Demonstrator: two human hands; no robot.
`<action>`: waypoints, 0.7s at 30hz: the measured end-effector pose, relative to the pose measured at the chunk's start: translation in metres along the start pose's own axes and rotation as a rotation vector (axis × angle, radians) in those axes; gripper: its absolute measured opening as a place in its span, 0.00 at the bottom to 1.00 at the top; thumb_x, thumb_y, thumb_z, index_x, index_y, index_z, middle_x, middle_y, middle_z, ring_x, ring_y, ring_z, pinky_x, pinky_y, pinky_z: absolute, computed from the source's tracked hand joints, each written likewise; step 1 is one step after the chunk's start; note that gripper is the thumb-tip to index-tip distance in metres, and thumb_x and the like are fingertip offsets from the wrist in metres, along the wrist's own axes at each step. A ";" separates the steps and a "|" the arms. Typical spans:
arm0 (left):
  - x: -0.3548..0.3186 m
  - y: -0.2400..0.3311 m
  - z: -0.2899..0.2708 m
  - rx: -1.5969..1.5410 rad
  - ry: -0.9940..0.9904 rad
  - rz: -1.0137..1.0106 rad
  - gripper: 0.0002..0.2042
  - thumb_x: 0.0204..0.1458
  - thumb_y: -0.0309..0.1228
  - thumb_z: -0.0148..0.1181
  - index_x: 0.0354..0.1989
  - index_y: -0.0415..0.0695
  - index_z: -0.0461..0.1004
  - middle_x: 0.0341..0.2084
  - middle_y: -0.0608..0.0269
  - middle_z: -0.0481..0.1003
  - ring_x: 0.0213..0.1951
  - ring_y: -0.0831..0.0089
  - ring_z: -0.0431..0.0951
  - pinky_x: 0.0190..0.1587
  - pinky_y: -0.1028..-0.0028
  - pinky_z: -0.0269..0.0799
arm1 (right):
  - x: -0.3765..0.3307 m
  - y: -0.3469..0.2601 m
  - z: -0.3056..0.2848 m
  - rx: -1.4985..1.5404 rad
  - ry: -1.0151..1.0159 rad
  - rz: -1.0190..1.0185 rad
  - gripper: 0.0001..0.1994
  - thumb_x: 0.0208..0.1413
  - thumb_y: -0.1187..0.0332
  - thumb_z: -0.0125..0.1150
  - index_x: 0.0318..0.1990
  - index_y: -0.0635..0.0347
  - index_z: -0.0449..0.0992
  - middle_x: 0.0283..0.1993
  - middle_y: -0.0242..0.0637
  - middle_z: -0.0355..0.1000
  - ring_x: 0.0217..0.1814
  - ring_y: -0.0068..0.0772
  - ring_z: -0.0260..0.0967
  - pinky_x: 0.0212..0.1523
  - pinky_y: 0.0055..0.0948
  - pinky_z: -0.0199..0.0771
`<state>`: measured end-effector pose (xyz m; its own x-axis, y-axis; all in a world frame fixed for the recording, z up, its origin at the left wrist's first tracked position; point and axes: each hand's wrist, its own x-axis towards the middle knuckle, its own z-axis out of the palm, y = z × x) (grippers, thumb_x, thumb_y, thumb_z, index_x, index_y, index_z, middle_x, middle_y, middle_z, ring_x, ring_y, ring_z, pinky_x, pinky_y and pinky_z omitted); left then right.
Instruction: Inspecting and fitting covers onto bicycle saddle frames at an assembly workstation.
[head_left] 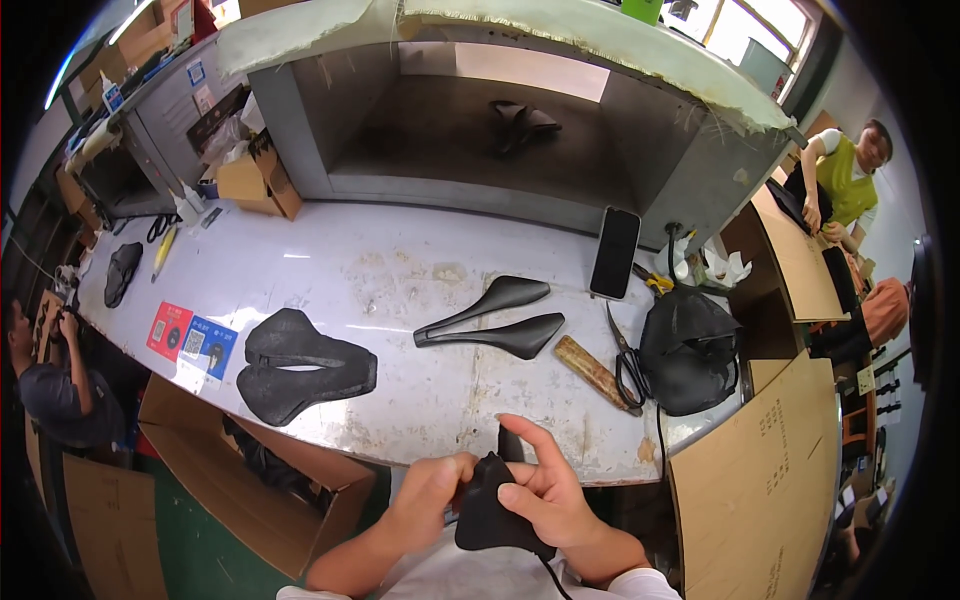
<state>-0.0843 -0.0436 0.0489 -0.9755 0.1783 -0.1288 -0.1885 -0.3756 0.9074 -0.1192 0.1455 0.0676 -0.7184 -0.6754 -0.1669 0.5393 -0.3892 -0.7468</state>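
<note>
Close to my body, below the table's front edge, I hold a black bicycle saddle (488, 518) with its narrow nose pointing up. My left hand (428, 498) is closed, thumb and fingers pinching the black material beside the nose. My right hand (556, 500) grips the other side, its thumb pressed on the face and its index finger raised behind a dark flap. On the table ahead lies a glossy black split saddle piece (515, 331) with two prongs. A matt black saddle cover (352, 368) with a central slot lies flat to the left.
Right of centre are a worn wooden bar (590, 368), black scissors (630, 375), a phone (615, 253) and a black bag-like bundle (690, 360). A grey metal box (300, 130) stands behind, dark pieces inside. Open cardboard boxes (340, 525) flank the table; two people work at the sides.
</note>
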 end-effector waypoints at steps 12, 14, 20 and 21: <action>0.012 0.016 0.019 0.186 0.093 0.154 0.15 0.67 0.36 0.45 0.28 0.41 0.65 0.23 0.72 0.64 0.27 0.82 0.61 0.29 0.75 0.60 | 0.007 0.000 -0.002 0.258 -0.018 0.031 0.35 0.61 0.80 0.56 0.72 0.57 0.45 0.55 0.46 0.72 0.55 0.30 0.71 0.58 0.30 0.70; 0.013 0.008 -0.002 -0.031 0.012 0.040 0.16 0.67 0.37 0.47 0.29 0.40 0.65 0.22 0.71 0.64 0.27 0.83 0.62 0.28 0.76 0.59 | 0.008 -0.002 0.007 0.175 -0.060 -0.089 0.37 0.59 0.81 0.57 0.72 0.58 0.44 0.58 0.46 0.69 0.60 0.31 0.68 0.61 0.31 0.66; 0.013 0.007 -0.006 0.182 0.028 0.068 0.15 0.66 0.34 0.49 0.26 0.42 0.65 0.21 0.75 0.61 0.26 0.84 0.59 0.28 0.79 0.56 | 0.013 0.004 0.004 -0.005 0.059 -0.211 0.37 0.59 0.82 0.56 0.72 0.58 0.44 0.60 0.47 0.67 0.60 0.31 0.67 0.60 0.31 0.67; 0.015 0.002 -0.004 -0.057 0.041 -0.039 0.14 0.65 0.33 0.49 0.25 0.42 0.65 0.20 0.74 0.61 0.25 0.84 0.58 0.27 0.79 0.55 | 0.015 0.003 0.005 0.022 0.076 -0.216 0.37 0.59 0.81 0.56 0.72 0.58 0.44 0.59 0.47 0.68 0.59 0.31 0.68 0.59 0.30 0.68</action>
<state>-0.1001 -0.0458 0.0472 -0.9710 0.1566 -0.1806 -0.2310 -0.4202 0.8775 -0.1261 0.1312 0.0665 -0.8488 -0.5261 -0.0529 0.3780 -0.5339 -0.7563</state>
